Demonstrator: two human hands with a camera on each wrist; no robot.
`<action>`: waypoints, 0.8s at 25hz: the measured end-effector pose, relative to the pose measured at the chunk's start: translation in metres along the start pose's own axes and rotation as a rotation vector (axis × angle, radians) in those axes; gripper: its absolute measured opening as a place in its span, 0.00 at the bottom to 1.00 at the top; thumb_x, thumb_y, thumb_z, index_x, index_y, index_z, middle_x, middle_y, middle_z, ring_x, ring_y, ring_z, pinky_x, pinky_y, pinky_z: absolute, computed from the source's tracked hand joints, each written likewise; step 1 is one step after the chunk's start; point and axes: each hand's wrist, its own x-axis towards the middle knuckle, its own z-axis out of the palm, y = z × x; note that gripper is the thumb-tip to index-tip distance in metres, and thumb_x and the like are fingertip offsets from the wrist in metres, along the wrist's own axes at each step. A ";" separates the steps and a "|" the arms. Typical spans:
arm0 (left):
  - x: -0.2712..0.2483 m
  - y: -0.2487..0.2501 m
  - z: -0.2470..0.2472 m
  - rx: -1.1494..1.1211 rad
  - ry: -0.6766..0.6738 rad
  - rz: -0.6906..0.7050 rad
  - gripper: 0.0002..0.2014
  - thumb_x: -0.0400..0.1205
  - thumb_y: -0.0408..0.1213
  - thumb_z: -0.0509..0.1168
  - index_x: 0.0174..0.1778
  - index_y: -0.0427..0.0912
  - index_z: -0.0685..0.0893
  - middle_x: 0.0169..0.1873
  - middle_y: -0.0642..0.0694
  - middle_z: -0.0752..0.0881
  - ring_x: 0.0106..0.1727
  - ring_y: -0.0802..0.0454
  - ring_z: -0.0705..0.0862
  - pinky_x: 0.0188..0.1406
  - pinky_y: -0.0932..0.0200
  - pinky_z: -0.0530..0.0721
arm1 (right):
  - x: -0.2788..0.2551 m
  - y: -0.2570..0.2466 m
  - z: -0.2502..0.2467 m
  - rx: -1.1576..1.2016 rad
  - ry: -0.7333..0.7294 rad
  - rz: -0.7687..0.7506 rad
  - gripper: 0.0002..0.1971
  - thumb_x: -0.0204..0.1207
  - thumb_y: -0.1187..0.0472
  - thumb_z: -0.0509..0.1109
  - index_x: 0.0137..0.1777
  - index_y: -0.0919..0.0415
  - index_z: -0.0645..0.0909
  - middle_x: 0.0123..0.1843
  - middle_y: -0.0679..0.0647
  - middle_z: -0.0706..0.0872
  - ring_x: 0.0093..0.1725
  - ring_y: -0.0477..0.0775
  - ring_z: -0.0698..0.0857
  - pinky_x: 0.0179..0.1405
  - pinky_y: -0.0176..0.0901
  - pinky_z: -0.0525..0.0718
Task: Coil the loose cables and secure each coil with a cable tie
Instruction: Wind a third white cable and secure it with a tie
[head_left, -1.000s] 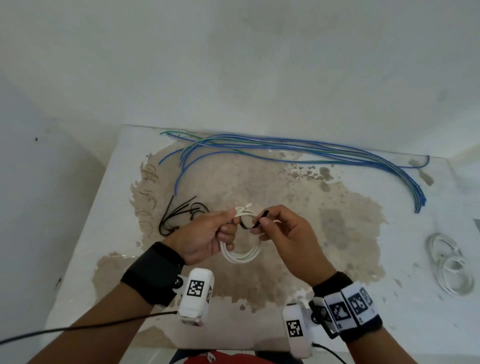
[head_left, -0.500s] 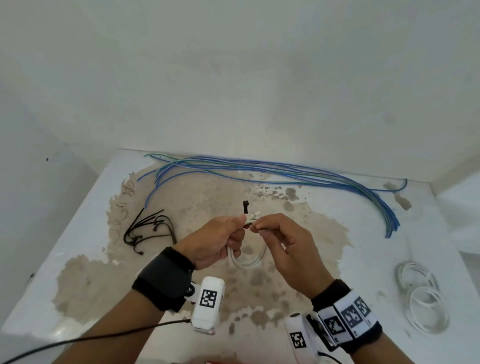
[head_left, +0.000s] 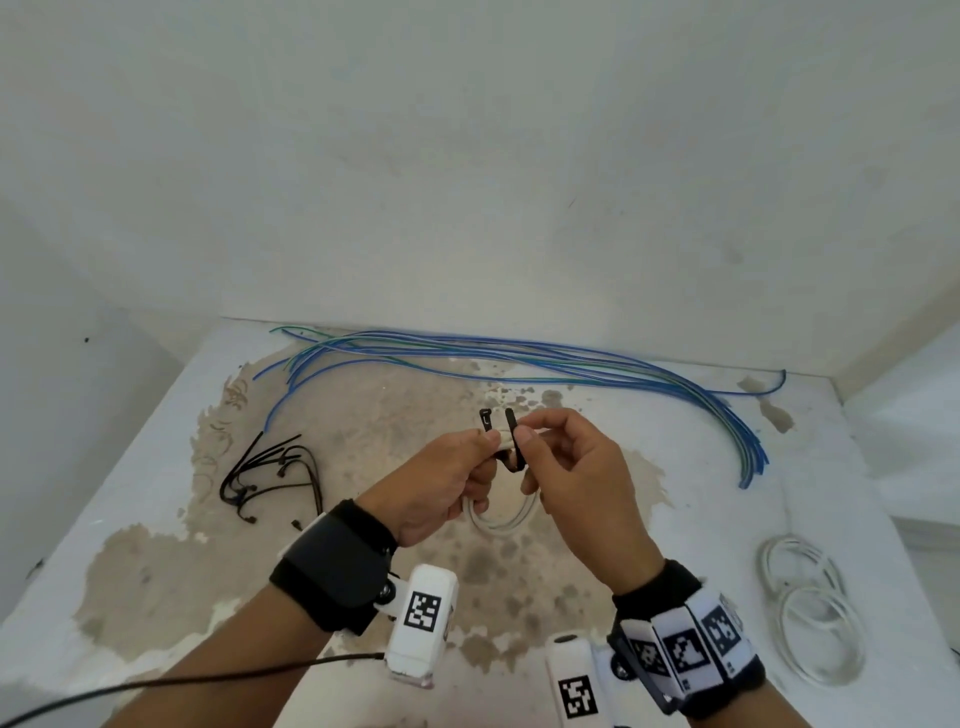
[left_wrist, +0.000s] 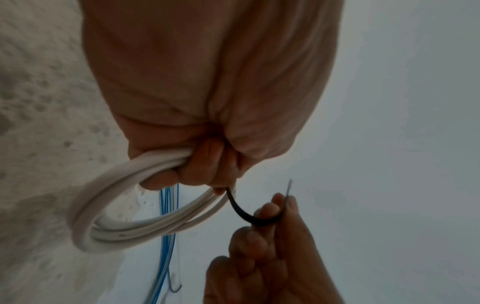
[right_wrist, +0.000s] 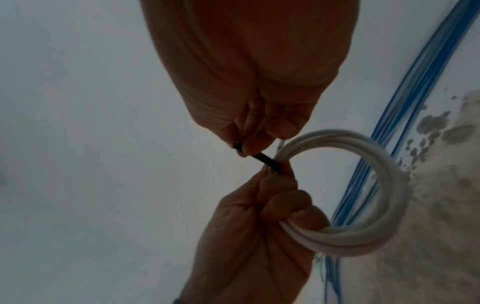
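The left hand (head_left: 441, 480) is clamped on the white coil (head_left: 501, 519), which hangs below its curled fingers, and also pins the head end of the black cable tie (head_left: 511, 441). Just beside it, the right hand (head_left: 576, 478) pinches the tie's tail. Half a second ago only 1 black end stood above the fingers; now the strap loops under the bundle and both ends stand up side by side. The wrap looks made, so threading tail into head likely comes next. Beyond both hands lie the blue cables (head_left: 571, 364); right of the right hand, 2 finished coils (head_left: 810, 597); left of the left hand, spare ties (head_left: 270, 467).
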 end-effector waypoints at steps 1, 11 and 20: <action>-0.001 0.002 0.002 0.058 -0.004 0.030 0.22 0.93 0.44 0.53 0.33 0.50 0.82 0.24 0.56 0.66 0.25 0.58 0.63 0.32 0.59 0.68 | 0.002 -0.002 0.000 -0.019 0.027 0.032 0.03 0.82 0.54 0.74 0.48 0.51 0.87 0.35 0.50 0.91 0.30 0.45 0.86 0.31 0.37 0.80; -0.011 0.004 0.006 0.371 0.000 0.200 0.15 0.91 0.48 0.54 0.47 0.40 0.76 0.25 0.59 0.74 0.28 0.59 0.70 0.37 0.55 0.74 | 0.010 -0.018 -0.001 -0.035 0.022 0.142 0.05 0.79 0.55 0.76 0.44 0.54 0.89 0.30 0.49 0.89 0.26 0.41 0.83 0.29 0.37 0.79; -0.019 0.003 0.006 0.566 -0.010 0.243 0.15 0.91 0.50 0.54 0.60 0.44 0.79 0.29 0.51 0.73 0.33 0.49 0.68 0.36 0.51 0.70 | 0.003 -0.021 -0.001 -0.015 0.023 0.187 0.06 0.81 0.56 0.75 0.45 0.58 0.88 0.29 0.50 0.87 0.26 0.46 0.81 0.27 0.43 0.81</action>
